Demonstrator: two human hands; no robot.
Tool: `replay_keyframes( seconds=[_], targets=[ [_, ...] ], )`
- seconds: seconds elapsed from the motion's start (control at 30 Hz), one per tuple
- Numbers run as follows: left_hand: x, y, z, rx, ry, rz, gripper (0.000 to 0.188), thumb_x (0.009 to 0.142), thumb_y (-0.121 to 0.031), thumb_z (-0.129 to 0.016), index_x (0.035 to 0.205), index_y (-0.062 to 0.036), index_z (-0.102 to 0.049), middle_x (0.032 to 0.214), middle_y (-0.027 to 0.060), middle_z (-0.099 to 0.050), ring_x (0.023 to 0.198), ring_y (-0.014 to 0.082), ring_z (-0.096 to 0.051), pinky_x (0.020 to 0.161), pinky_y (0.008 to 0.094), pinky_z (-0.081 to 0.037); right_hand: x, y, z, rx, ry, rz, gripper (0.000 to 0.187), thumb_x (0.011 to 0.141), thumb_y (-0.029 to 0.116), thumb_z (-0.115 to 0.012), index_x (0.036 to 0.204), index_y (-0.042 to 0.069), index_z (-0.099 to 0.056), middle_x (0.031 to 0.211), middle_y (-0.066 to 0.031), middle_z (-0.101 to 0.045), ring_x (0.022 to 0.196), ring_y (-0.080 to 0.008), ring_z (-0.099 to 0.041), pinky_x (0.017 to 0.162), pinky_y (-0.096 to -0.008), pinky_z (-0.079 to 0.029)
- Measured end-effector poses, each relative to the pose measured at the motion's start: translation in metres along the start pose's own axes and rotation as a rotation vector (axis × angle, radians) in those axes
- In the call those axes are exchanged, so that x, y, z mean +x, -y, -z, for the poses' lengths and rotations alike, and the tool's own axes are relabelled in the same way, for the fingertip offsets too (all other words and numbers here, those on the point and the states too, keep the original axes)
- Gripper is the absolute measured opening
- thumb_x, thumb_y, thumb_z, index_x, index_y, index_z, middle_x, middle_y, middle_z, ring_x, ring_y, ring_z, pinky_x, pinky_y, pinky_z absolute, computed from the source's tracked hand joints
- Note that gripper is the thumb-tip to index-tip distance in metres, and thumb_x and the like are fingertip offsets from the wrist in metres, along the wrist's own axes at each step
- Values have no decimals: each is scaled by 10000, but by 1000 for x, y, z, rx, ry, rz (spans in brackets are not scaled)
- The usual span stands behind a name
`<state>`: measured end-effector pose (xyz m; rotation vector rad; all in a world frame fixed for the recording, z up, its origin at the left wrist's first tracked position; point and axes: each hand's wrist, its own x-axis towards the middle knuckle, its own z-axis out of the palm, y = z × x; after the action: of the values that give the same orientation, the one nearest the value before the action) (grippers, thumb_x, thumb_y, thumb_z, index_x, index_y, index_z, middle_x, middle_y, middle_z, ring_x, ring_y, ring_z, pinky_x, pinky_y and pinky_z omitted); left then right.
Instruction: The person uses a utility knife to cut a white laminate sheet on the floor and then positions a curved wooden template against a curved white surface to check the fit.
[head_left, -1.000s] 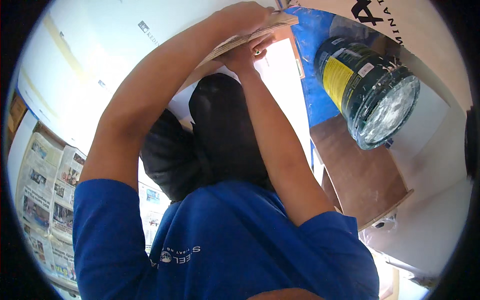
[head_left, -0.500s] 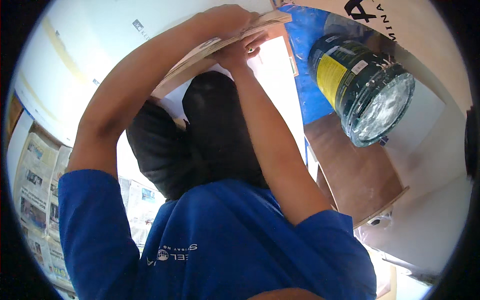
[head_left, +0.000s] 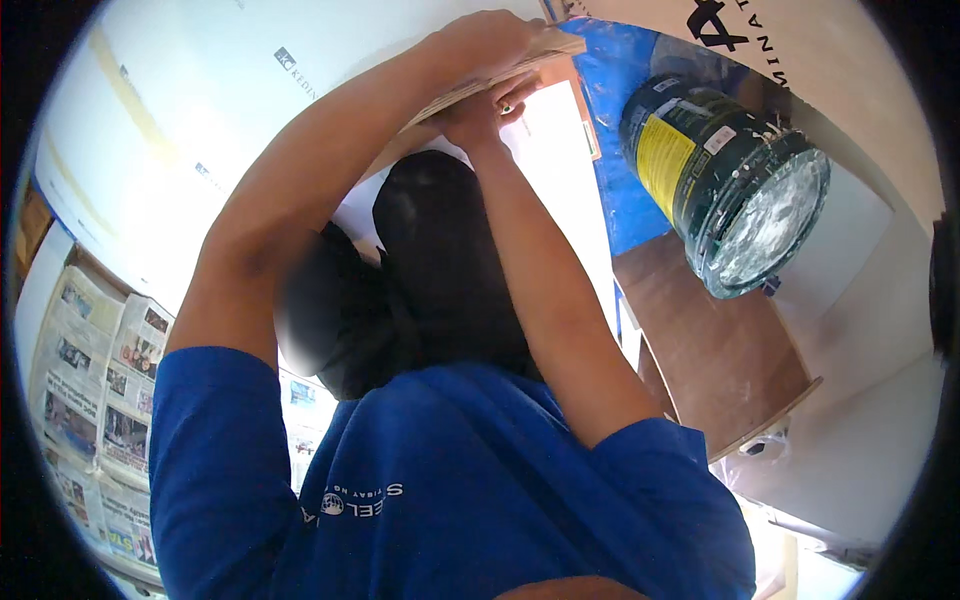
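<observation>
My left hand [head_left: 487, 42] lies over the top of a thin brown board [head_left: 556, 48] at the upper middle, its fingers curled round the edge. My right hand [head_left: 484, 108] is just beneath it and grips the same board from the underside. Both forearms stretch out from my blue shirt [head_left: 450, 490]. My dark trousers [head_left: 430, 270] show between the arms. The board's far part is hidden by my left hand.
A dark green paint bucket [head_left: 722, 182] with a yellow label and a clear lid stands at the right on a blue sheet [head_left: 612, 130]. A brown wooden panel [head_left: 715, 350] lies below it. Newspapers [head_left: 95, 400] cover the floor at the left. A white surface [head_left: 180, 120] fills the upper left.
Both hands stay on the board at nearly the same spot. The view has shifted a little, so the bucket and my arms sit slightly differently in the picture.
</observation>
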<state>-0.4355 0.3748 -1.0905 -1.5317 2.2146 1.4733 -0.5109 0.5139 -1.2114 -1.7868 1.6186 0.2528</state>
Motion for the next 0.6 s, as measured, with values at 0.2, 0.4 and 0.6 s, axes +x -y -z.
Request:
replay_keyframes(
  seconds=[0.2, 0.4, 0.6],
  targets=[
    [18, 6, -6, 36, 32, -40, 391, 982, -372, -406, 1135, -74, -607, 947, 234, -685, 907, 410, -669, 796, 483, -524, -2, -3, -8, -11, -114, -23, 892, 791, 538, -623, 1487, 58, -337, 1554, -199, -283, 1462, -425, -92, 1161, -591, 17],
    [12, 21, -9, 116, 62, -145, 358, 955, -337, -461, 1217, -117, -564, 952, 234, -686, 904, 411, -670, 802, 485, -522, -1, 7, 3, -170, 6, -41, 833, 858, 463, -576, 1510, 42, -271, 1572, -228, -211, 1461, -459, 14, 1143, -625, 19],
    [-40, 74, -14, 136, 71, -189, 532, 893, -274, -585, 1407, -214, -461, 981, 232, -686, 919, 411, -669, 821, 489, -519, -5, 21, 24, -98, 43, -8, 790, 882, 410, -570, 1526, 84, -247, 1575, -226, -204, 1470, -433, 8, 1149, -624, -27]
  ],
)
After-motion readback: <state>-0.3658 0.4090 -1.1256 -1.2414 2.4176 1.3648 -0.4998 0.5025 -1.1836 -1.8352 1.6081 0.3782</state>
